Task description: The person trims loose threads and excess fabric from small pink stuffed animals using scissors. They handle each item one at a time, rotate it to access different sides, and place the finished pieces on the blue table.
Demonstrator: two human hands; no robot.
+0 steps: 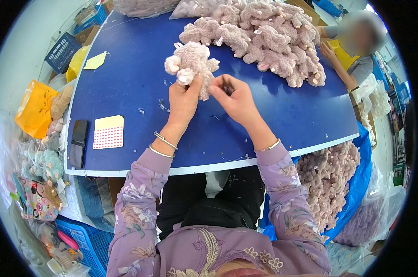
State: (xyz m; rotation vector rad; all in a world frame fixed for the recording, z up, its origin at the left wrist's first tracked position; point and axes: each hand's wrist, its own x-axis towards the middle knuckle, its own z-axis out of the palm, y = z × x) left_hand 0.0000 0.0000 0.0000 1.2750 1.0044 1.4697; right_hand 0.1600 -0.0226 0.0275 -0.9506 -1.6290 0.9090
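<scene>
A fluffy pinkish-lilac plush toy (193, 59) with small pale ears and feet is held just above the blue table (149, 55). My left hand (183, 102) is closed round its lower side, thumb on top. At the toy's right edge, my right hand (237, 100) has its thumb and curled fingers pinched together close to the fur. Something dark shows within those fingers, too small to name. Thread scraps (163, 105) lie on the table beside my left hand.
A large pile of similar plush toys (283, 46) covers the far right, near another person's hand (328, 51). A black phone (78, 144) and a sticker sheet (109, 132) lie at left. Below the table's right edge, a blue bag (365, 159) holds more plush pieces.
</scene>
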